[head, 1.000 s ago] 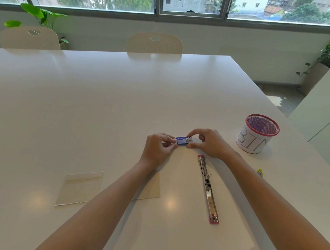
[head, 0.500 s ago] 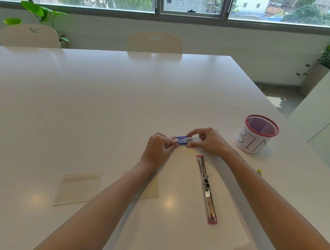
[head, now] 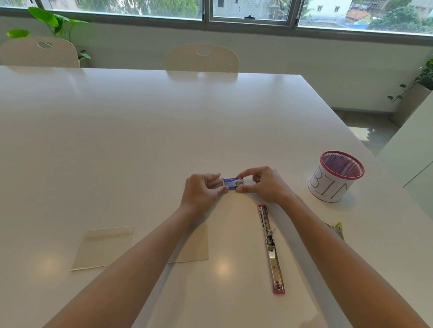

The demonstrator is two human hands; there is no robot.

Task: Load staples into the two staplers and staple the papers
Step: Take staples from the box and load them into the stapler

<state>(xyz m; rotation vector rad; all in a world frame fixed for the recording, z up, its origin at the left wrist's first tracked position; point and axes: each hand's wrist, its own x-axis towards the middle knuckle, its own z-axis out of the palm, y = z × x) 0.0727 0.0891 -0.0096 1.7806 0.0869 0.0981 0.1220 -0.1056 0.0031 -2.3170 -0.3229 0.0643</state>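
Head view: my fingers (head: 241,189) on both sides grasp the staple box (head: 233,183), held just above the desk (head: 136,139). The left hand (head: 202,191) pinches its near end between thumb and fingertips; the right hand (head: 264,185) pinches the far end from above and below. Neither hand is released or empty. I cannot tell whether the box is already slid open; a pale bit shows at its right end, too small to read.

The pink stapler (head: 271,249) lies opened out flat on the desk, just below my right wrist, its metal channel facing up. A second stapler (head: 338,229), yellow, peeks out beside my right forearm near the desk edge, mostly hidden. Two papers lie nearer to me: one paper (head: 105,248) to the left, the other paper (head: 193,243) partly under my left forearm. The bin (head: 335,180) stands to the right, well apart from the box.

I judge the step in hand to be opening the box to get a strip out; no staples are loaded yet. What could go wrong: pulling the tray too hard may spill the strips over the desk, or snap a strip into short pieces that feed badly. My right forearm hangs close over the open stapler and could knock it askew. The yellow stapler sits near the edge, so a sweep of that arm might push it off.
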